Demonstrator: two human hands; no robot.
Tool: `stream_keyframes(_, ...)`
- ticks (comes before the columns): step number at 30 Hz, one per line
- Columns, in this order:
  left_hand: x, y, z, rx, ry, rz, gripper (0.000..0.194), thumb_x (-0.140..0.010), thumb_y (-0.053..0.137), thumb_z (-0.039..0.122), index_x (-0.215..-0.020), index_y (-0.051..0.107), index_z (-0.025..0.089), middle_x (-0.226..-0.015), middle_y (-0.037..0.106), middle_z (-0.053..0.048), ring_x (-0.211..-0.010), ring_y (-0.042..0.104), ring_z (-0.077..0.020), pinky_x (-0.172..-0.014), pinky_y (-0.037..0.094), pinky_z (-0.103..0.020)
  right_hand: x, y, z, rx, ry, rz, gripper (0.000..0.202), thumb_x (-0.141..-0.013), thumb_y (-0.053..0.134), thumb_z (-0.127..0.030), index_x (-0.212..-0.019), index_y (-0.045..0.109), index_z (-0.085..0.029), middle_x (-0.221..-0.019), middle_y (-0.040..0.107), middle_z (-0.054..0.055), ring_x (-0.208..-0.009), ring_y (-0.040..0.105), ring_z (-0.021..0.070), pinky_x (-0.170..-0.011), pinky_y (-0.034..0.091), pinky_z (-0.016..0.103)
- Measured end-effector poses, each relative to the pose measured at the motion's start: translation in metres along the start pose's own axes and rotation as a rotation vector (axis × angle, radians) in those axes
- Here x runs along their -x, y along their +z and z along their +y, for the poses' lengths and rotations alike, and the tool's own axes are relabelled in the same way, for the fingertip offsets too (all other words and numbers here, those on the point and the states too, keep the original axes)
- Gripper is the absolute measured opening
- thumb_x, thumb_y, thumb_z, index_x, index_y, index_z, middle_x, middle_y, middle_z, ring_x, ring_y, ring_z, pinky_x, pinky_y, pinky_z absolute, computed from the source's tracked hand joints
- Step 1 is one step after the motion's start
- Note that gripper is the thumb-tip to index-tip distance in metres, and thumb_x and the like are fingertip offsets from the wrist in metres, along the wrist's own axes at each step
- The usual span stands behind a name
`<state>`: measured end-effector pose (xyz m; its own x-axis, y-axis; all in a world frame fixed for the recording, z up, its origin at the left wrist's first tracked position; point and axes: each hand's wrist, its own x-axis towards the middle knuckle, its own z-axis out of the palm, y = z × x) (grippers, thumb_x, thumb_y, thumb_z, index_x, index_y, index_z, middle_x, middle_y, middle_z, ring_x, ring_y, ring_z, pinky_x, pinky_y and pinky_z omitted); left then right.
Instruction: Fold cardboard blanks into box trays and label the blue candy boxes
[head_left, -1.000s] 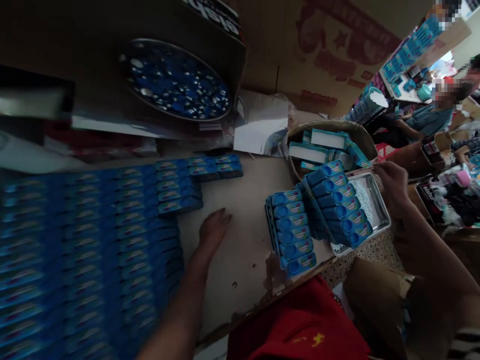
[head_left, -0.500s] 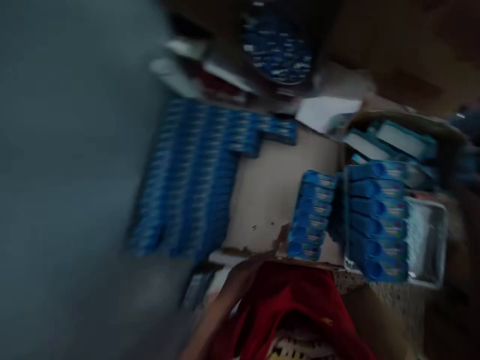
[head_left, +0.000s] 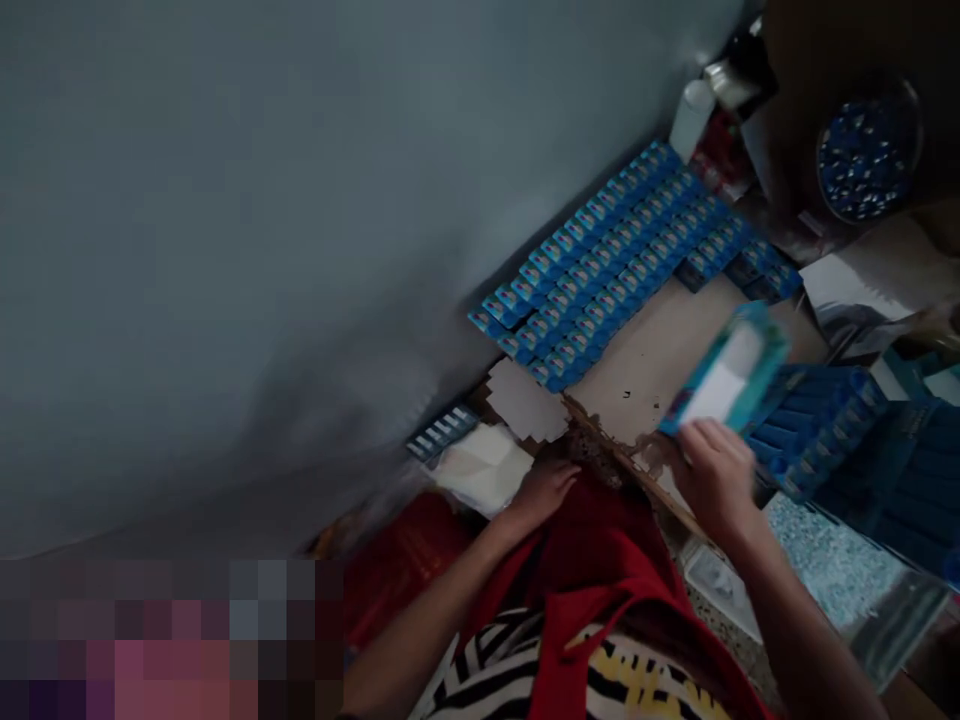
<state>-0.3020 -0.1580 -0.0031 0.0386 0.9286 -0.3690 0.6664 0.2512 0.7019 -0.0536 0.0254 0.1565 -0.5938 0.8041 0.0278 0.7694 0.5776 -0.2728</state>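
My right hand (head_left: 716, 470) grips the near end of a flat blue-and-teal box (head_left: 739, 365) with a white panel. The box is tilted above the pale tabletop (head_left: 637, 345) and slightly blurred. At the front edge of the table, my left hand (head_left: 546, 490) rests against my red apron (head_left: 600, 540), fingers loosely stretched and holding nothing that shows. Several rows of small blue boxes (head_left: 600, 270) stand upright along the wall. More blue boxes (head_left: 817, 430) stand in a group just right of my right hand.
Behind the rows, a round tub of small blue pieces (head_left: 870, 155) and a white cylinder (head_left: 691, 115) stand near the wall (head_left: 225, 200). A tray of bluish-white bits (head_left: 832, 550) lies at lower right. White packets (head_left: 484, 465) are by my left hand. A pixelated patch covers the lower left.
My view has swung left, so the wall fills more of it. Both my hands now show, and the right one holds a blue-and-teal box.
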Motion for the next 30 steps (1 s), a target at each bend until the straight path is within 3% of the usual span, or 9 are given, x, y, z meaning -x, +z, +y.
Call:
stream_keyframes(4,0.010,-0.056,-0.057,0.021,-0.184,0.321,0.034,-0.106,0.049,0.037,-0.121,0.075,0.021,-0.121,0.078,-0.013,-0.112,0.073,-0.0285,-0.100,0.057,-0.045,-0.045,0.083,-0.016,0.062,0.148,-0.227,0.023,-0.104,0.064,-0.038,-0.098,0.073,-0.017,-0.093,0.072,0.012,-0.089,0.062,0.0246,-0.079,0.042,0.034)
stream_keyframes(8,-0.035,-0.102,-0.078,0.142,-0.172,0.633,0.034,-0.102,0.057,0.047,-0.111,0.076,0.020,-0.112,0.078,-0.013,-0.110,0.072,-0.0277,-0.104,0.054,-0.044,-0.055,0.154,-0.034,-0.133,0.316,-0.020,0.054,-0.099,0.067,-0.055,-0.132,0.062,-0.012,-0.123,0.067,0.021,-0.119,0.060,0.0324,-0.099,0.049,0.045)
stream_keyframes(11,-0.081,-0.106,-0.064,0.437,-0.234,0.711,0.032,-0.094,0.067,0.049,-0.106,0.073,0.021,-0.105,0.077,-0.010,-0.095,0.073,-0.0234,-0.092,0.057,-0.038,-0.063,0.191,-0.067,-0.364,0.274,0.077,0.086,-0.086,0.079,-0.063,-0.147,0.046,-0.013,-0.142,0.059,0.021,-0.134,0.056,0.0308,-0.112,0.049,0.046)
stream_keyframes(14,-0.113,-0.088,-0.043,0.781,-0.372,0.699,0.038,-0.085,0.074,0.049,-0.108,0.064,0.021,-0.107,0.075,-0.008,-0.089,0.073,-0.0200,-0.081,0.058,-0.032,-0.082,0.218,-0.100,-0.514,0.307,0.191,0.104,-0.077,0.086,-0.062,-0.153,0.035,-0.013,-0.153,0.047,0.023,-0.146,0.047,0.0318,-0.122,0.042,0.050)
stream_keyframes(17,-0.124,-0.070,-0.032,0.923,-0.393,0.741,0.043,-0.080,0.079,0.043,-0.109,0.054,0.022,-0.115,0.070,-0.007,-0.094,0.074,-0.0185,-0.080,0.058,-0.029,-0.101,0.226,-0.121,-0.462,0.447,0.233,0.099,-0.078,0.082,-0.057,-0.154,0.036,-0.014,-0.154,0.043,0.023,-0.147,0.043,0.0340,-0.122,0.040,0.053)
stream_keyframes(19,-0.125,-0.065,-0.031,0.919,-0.380,0.742,0.042,-0.081,0.079,0.041,-0.108,0.052,0.022,-0.115,0.068,-0.006,-0.093,0.073,-0.0176,-0.079,0.057,-0.027,-0.111,0.220,-0.129,-0.354,0.515,0.177,0.094,-0.080,0.079,-0.054,-0.154,0.038,-0.013,-0.152,0.044,0.024,-0.143,0.045,0.0360,-0.120,0.040,0.054)
stream_keyframes(23,-0.125,-0.071,-0.032,0.916,-0.383,0.681,0.043,-0.081,0.080,0.043,-0.106,0.052,0.021,-0.111,0.067,-0.006,-0.090,0.070,-0.0163,-0.076,0.057,-0.026,-0.126,0.203,-0.144,-0.134,0.575,-0.001,0.088,-0.085,0.073,-0.050,-0.156,0.040,-0.008,-0.151,0.046,0.027,-0.138,0.047,0.0399,-0.117,0.038,0.057)
stream_keyframes(26,-0.123,-0.078,-0.036,1.004,-0.396,0.638,0.047,-0.079,0.081,0.049,-0.106,0.053,0.022,-0.110,0.068,-0.007,-0.090,0.070,-0.0166,-0.074,0.058,-0.026,-0.132,0.200,-0.154,-0.064,0.624,-0.052,0.084,-0.091,0.066,-0.050,-0.156,0.039,-0.004,-0.157,0.041,0.031,-0.143,0.044,0.0399,-0.118,0.036,0.055)
stream_keyframes(30,-0.097,-0.078,-0.056,1.111,-0.430,0.574,0.051,-0.078,0.077,0.059,-0.107,0.056,0.021,-0.114,0.070,-0.009,-0.098,0.072,-0.0189,-0.082,0.061,-0.033,-0.132,0.204,-0.160,-0.026,0.593,-0.122,0.084,-0.093,0.063,-0.046,-0.161,0.035,-0.005,-0.161,0.041,0.029,-0.149,0.039,0.0393,-0.123,0.030,0.055)
